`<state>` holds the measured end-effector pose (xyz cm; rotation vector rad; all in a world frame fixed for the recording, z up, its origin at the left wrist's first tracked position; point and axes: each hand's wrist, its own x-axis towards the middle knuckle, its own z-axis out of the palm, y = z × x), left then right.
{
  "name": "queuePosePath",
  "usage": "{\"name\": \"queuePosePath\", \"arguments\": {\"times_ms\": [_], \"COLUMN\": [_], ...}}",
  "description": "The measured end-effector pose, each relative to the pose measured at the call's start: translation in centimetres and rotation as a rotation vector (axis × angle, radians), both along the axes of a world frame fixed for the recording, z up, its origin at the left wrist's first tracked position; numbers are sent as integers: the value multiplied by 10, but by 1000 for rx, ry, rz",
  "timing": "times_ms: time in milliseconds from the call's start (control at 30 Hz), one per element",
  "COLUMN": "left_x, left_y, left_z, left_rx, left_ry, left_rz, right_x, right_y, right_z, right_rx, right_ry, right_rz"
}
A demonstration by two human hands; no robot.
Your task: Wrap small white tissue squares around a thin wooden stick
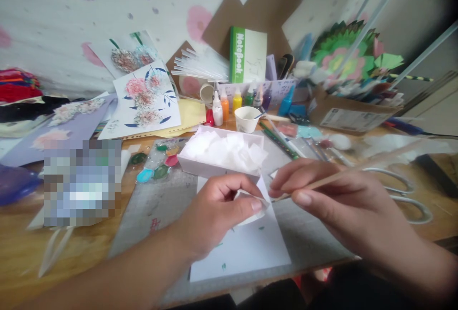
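Observation:
My left hand (229,205) pinches a small piece of white tissue paper (263,207) between thumb and fingers, above a white sheet of paper (246,255) with a few green marks. Close by on the right, my right hand (332,200) grips a thin, light wooden stick (361,163) like a pen. Its tip points toward the tissue; whether it is a brush and whether it touches cannot be made out. Just beyond both hands stands a white box (218,163) heaped with white tissue pieces (229,148).
A grey cutting mat (143,224) lies beneath. Paint blobs (161,172) sit at left, scissors (411,210) at right. Behind are a paper cup (246,120), paint bottles (224,107), a notebook (248,55), flower pictures (150,100) and a cardboard box (354,117) of tools.

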<state>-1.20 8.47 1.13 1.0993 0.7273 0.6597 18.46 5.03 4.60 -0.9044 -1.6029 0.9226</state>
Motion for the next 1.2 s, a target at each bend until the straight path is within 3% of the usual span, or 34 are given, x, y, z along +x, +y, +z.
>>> {"name": "queuePosePath", "arguments": {"times_ms": [333,767,1200], "left_x": [-1,0,1], "left_y": [0,1,1], "left_z": [1,-2,-2], "left_rx": [-21,44,39], "left_ry": [-29,42,-90], "left_rz": [-4,7,111], "right_x": [-5,-4,-2], "right_y": [2,1,3], "right_z": [-3,0,-6], "right_rx": [-62,167,48], "right_ry": [65,-210,-84], "right_rz": [34,-61,-51]}}
